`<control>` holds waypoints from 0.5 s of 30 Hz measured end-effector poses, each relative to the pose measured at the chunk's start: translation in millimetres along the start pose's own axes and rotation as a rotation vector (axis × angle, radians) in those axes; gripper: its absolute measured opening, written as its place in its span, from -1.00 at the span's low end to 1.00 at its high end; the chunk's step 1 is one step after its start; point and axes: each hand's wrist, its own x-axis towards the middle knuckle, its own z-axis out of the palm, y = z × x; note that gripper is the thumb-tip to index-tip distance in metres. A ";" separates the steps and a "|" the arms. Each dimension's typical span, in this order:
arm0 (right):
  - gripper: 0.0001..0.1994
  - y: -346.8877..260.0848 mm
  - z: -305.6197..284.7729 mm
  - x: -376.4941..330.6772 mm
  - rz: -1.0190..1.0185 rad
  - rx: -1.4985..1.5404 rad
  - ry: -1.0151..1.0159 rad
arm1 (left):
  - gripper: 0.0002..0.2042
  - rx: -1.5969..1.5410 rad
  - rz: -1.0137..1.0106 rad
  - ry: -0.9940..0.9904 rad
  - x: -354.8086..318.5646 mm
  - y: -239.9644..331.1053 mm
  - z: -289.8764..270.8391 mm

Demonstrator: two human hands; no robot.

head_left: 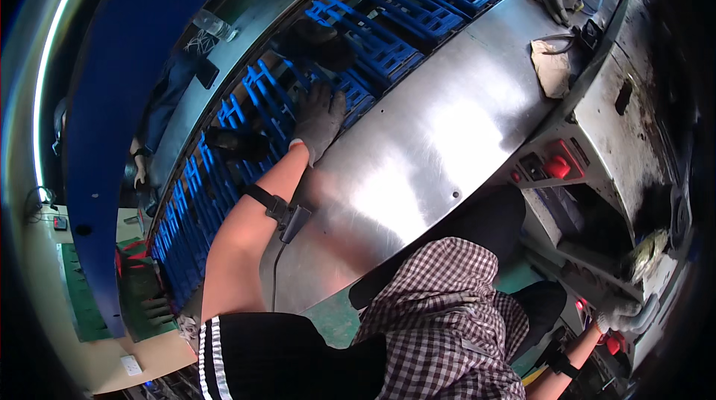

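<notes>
My left hand (321, 118) wears a grey glove and reaches across the metal ledge onto the blue slatted conveyor (384, 60). Its fingers lie stretched over the slats, and no object shows in them. Two dark rounded objects rest on the slats nearby: one dark object (237, 143) to the left of the hand, another dark object (317, 33) beyond it. Far to the lower right, my right hand (617, 316), also gloved, is at the edge of a grey machine (597, 120). Its fingers are too unclear to read.
The shiny metal ledge (403, 146) runs between me and the conveyor. A red button (556, 167) sits on the machine's side. A beige piece (550, 68) and grey gloves (556, 4) lie at the ledge's far right. Across the conveyor a person's hand (140, 169) shows.
</notes>
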 end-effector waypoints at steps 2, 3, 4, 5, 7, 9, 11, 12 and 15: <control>-0.56 11.3 -3.8 -11.4 -0.011 -0.108 0.005 | -0.52 0.051 -0.072 -0.062 19.9 -6.9 3.8; -0.56 39.1 -6.6 -20.0 -0.091 -0.139 -0.001 | -0.53 0.108 -0.135 -0.120 31.8 -14.9 8.4; -0.56 42.8 -10.2 -24.0 -0.085 -0.144 -0.019 | -0.53 0.106 -0.141 -0.122 40.6 -23.9 15.9; -0.56 44.8 -10.7 -25.6 -0.081 -0.147 -0.038 | -0.54 -0.032 -0.318 0.029 45.4 -32.5 24.6; -0.56 34.5 -11.1 -24.2 -0.070 -0.158 -0.035 | -0.55 -0.183 -0.495 0.181 55.2 -41.2 29.6; -0.57 29.4 -12.1 -19.1 -0.057 -0.175 -0.029 | -0.54 -0.128 -0.531 0.127 64.7 -51.0 16.6; -0.59 29.1 -12.5 -17.6 -0.089 -0.235 -0.051 | -0.51 -0.098 -0.572 -0.001 75.2 -55.6 5.9; -0.60 28.2 -11.6 -21.3 -0.061 -0.215 -0.066 | -0.51 -0.102 -0.626 0.019 80.3 -58.5 5.1; -0.60 36.2 -8.4 -26.5 -0.073 -0.138 -0.067 | -0.48 -0.125 -0.645 0.011 77.0 -55.5 -5.0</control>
